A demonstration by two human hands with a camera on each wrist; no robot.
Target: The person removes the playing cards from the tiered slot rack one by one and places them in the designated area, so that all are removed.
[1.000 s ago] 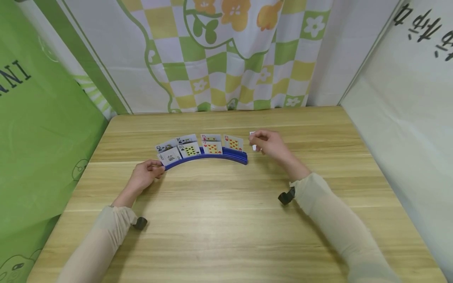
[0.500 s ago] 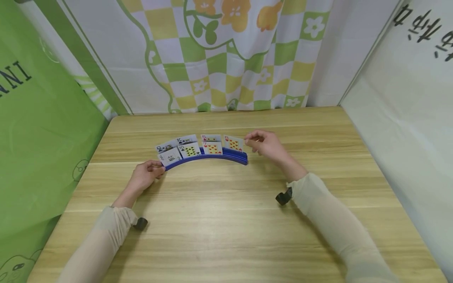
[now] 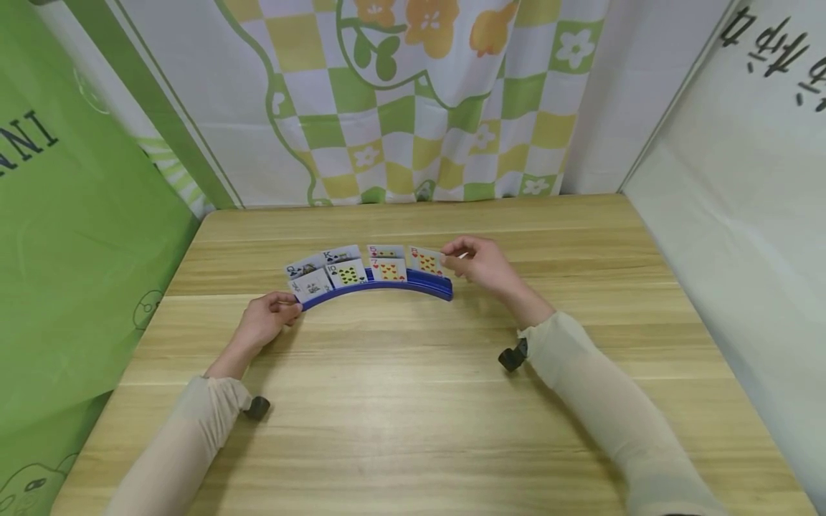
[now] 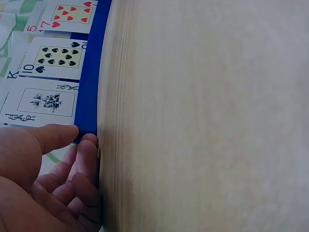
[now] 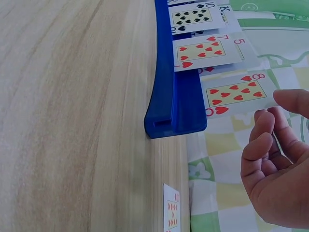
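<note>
A curved blue playing-card holder [image 3: 381, 285] stands on the table with cards propped in two rows. Its front row has a joker [image 4: 46, 104], the ten of spades [image 4: 58, 57] and the seven of hearts [image 3: 388, 269]. Behind these rise a queen [image 3: 299, 269], a king [image 3: 335, 254] and a red five [image 3: 381, 251]; the eight of hearts [image 5: 236, 94] is in the back slot at the right. My left hand [image 3: 267, 319] pinches the holder's left end between thumb and fingers. With my right hand [image 3: 480, 265] I pinch the outer edge of the eight of hearts.
One red-suited card [image 5: 171, 209] lies on the table beyond the holder's right end; the right hand hides it in the head view. The wooden table [image 3: 413, 401] reaches a checkered curtain [image 3: 413, 129] at the back. Walls stand at both sides.
My right hand has moved left to the eight of hearts. A white card edge at its fingertips a second ago no longer shows in the head view. The left hand has stayed still.
</note>
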